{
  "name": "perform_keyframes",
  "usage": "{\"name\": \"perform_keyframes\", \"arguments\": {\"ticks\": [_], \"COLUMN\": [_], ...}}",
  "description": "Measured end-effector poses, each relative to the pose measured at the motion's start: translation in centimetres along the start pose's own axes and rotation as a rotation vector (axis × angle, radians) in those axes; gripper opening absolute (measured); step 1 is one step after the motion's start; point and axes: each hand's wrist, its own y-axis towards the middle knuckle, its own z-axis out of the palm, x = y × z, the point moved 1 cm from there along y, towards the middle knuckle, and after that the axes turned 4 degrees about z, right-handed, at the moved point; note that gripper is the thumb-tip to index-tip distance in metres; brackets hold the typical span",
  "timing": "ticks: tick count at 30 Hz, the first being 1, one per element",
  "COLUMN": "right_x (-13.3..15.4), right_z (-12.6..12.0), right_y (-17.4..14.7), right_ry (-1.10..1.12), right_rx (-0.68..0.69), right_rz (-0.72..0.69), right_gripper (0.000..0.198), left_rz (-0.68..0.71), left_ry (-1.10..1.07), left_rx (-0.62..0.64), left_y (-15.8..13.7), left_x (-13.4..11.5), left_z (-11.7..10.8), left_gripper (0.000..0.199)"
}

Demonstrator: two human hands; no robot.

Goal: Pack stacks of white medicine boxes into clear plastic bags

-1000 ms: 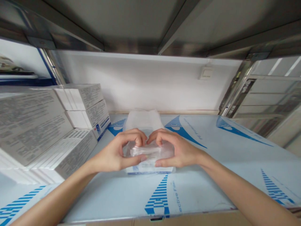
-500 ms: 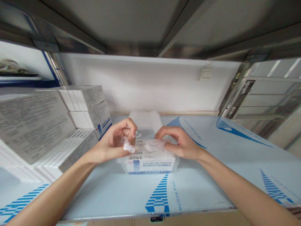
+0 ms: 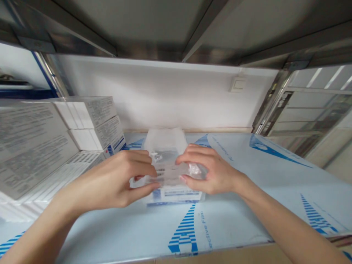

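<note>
A clear plastic bag (image 3: pixel 167 169) is wrapped round several flat white-and-blue printed boxes (image 3: pixel 176 193) on the film-covered table, directly in front of me. My left hand (image 3: pixel 129 179) curls over the bag's left end, its thumb and fingers bent round the plastic. At the other end my right hand (image 3: pixel 205 167) has crumpled plastic between its thumb and curved fingers, with the fingertips against the top of the bundle. Behind the bundle lies a whitish translucent sheet or sleeve (image 3: pixel 165 139). The palms hide both ends of the bundle.
Stacked white printed boxes (image 3: pixel 93 124) stand on the left, close to my left forearm. Blue-marked protective film covers the table (image 3: pixel 261 190). A metal shelf (image 3: pixel 148 33) hangs low overhead. At the back are a white wall and a light switch (image 3: pixel 238 84).
My left hand has let go of the twisted plastic tip and turned palm-down over the bag's left end. My right hand has shifted slightly left and spread more round the plastic. The view has shifted slightly.
</note>
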Motion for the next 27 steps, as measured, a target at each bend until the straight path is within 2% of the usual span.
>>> {"name": "perform_keyframes", "arguments": {"ticks": [1, 3, 6, 8, 10, 13, 15, 18, 21, 23, 27], "right_x": [0.1, 0.3, 0.7, 1.3, 1.9, 2.8, 3.4, 3.6, 3.0, 2.2, 0.5], "right_z": [0.0, -0.2, -0.7, -0.9, -1.1, -1.1, -1.3, -1.8, -2.3, -2.4, -1.9], "right_y": [0.1, 0.2, 0.3, 0.5, 0.6, 0.5, 0.1, -0.7, -1.1, -1.2, -0.8], "right_ry": [0.004, 0.1, 0.331, 0.372, 0.262, -0.032, -0.196, -0.365, -0.433, -0.432, -0.361], "right_rx": [-0.002, -0.005, 0.035, 0.108, 0.212, 0.359, 0.404, 0.353, 0.304, 0.342, 0.419], "right_rz": [-0.018, -0.016, 0.053, 0.059, 0.016, -0.007, 0.048, 0.175, 0.355, 0.446, 0.46], "right_gripper": [0.01, 0.022, 0.033, 0.033, 0.037, 0.037, 0.028, 0.017, 0.04, 0.057, 0.071], "left_rz": [0.028, 0.052, -0.008, -0.08, -0.169, -0.274, -0.288, -0.278, -0.313, -0.334, -0.377], "left_ry": [-0.051, -0.184, -0.342, -0.334, -0.251, -0.072, 0.033, 0.149, 0.261, 0.303, 0.263], "left_rx": [0.037, 0.15, 0.253, 0.279, 0.256, 0.194, 0.147, 0.142, 0.171, 0.185, 0.212], "left_y": [0.0, 0.2, 0.5, 0.4, -0.1, -0.9, -1.2, -1.0, -0.3, 0.2, 0.7], "left_x": [-0.3, -0.8, -1.0, -0.5, 0.4, 1.5, 1.7, 1.2, 0.5, 0.2, 0.1], "left_z": [-0.3, -0.6, -0.5, -0.1, 0.4, 0.8, 0.8, 1.0, 1.6, 2.0, 2.4], "left_gripper": [0.022, 0.028, 0.03, 0.031, 0.024, 0.011, 0.027, 0.05, 0.057, 0.059, 0.063]}}
